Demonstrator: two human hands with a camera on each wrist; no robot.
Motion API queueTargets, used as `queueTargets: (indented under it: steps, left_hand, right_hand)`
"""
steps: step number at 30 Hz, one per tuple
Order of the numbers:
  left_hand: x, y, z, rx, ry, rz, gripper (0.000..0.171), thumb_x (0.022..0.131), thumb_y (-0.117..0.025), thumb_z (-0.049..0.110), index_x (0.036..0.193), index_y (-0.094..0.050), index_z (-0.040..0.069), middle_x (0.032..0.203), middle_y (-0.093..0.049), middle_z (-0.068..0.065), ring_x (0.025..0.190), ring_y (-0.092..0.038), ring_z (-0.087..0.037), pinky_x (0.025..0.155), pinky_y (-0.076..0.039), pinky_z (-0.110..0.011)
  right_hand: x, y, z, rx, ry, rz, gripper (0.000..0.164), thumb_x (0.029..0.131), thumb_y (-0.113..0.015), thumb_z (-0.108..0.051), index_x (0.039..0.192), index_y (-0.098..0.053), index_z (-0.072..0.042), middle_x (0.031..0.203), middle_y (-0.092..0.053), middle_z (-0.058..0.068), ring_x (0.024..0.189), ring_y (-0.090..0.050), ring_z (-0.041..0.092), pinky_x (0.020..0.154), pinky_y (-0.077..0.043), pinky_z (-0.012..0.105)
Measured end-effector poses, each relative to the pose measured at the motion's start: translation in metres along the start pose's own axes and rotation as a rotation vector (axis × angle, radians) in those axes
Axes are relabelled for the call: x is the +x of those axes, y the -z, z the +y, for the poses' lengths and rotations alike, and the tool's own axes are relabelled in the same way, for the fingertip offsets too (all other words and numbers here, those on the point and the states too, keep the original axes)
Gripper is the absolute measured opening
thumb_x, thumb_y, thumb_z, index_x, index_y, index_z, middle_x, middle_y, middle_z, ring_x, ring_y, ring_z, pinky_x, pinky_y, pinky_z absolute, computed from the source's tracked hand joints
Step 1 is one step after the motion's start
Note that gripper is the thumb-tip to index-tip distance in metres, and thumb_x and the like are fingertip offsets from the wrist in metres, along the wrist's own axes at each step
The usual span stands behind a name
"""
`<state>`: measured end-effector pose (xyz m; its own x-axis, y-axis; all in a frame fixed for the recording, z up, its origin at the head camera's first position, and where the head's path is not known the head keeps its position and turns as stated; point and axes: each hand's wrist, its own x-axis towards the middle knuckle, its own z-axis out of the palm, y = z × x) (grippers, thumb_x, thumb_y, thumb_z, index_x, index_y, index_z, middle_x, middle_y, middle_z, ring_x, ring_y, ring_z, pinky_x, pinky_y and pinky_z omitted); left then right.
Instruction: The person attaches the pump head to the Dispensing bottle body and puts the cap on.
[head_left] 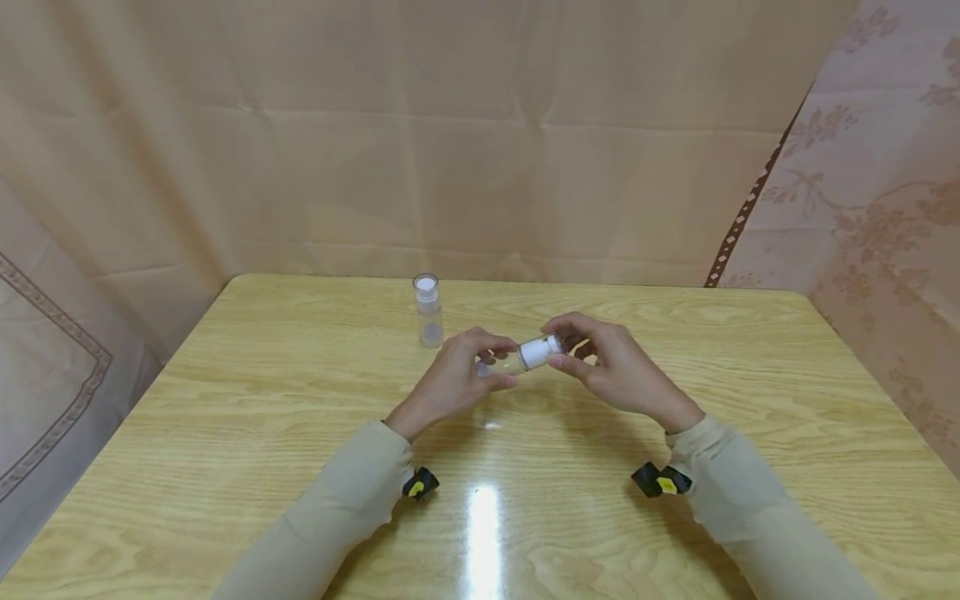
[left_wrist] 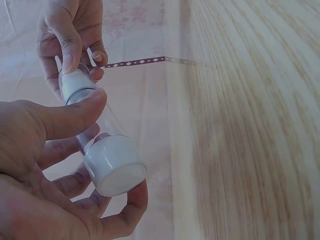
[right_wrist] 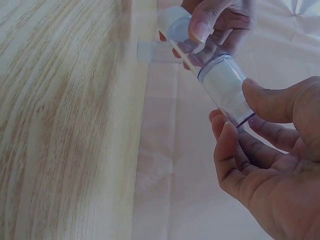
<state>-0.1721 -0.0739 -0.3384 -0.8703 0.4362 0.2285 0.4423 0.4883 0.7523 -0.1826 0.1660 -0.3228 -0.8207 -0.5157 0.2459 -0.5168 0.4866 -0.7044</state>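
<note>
Between the two hands, above the table, a clear cylindrical bottle [head_left: 534, 352] lies tilted, its white-collared end up to the right. A white disc-like base [left_wrist: 114, 170] fills its lower end. The left hand [head_left: 459, 371] grips the bottle's body near that base, thumb on one side and fingers curled round the other. At the opposite end, the right hand [head_left: 617, 367] pinches the clear cap over the white collar [right_wrist: 223, 80] between thumb and fingers. A similar clear bottle [head_left: 431, 325] with a white top stands upright on the table, beyond the left hand.
The wood-grain table [head_left: 262, 400] stretches to both sides and toward the person. Behind it hangs a beige curtain [head_left: 480, 167], with a patterned cloth [head_left: 877, 208] at the right. Small black devices [head_left: 660, 481] sit at both wrists.
</note>
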Motion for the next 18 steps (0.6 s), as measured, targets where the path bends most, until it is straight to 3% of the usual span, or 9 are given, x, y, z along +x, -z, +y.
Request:
queueTargets:
  steps: [5,18]
  left_hand:
    - [-0.0001,-0.0005,-0.0006,-0.007,-0.011,0.005,0.036,0.086,-0.08,0.004,0.12,-0.071,-0.003,0.111,-0.068,-0.021,0.101,-0.065,-0.039,0.089,-0.055,-0.048]
    - [0.0,-0.001,0.0001,-0.007,0.014,-0.008,0.038,0.086,-0.081,0.005,0.122,-0.07,-0.002,0.112,-0.068,-0.02,0.102,-0.066,-0.038,0.088,-0.056,-0.043]
  right_hand:
    - [0.0004,-0.0005,-0.0002,-0.007,0.008,0.019,0.029,0.097,-0.069,-0.006,0.124,-0.064,-0.001,0.105,-0.069,0.008,0.094,-0.064,0.022,0.082,-0.056,0.042]
    - [-0.0006,-0.0001,-0.0009,-0.003,0.001,0.018,0.028,0.096,-0.069,-0.006,0.123,-0.065,-0.002,0.105,-0.07,0.007,0.094,-0.064,0.022,0.082,-0.056,0.042]
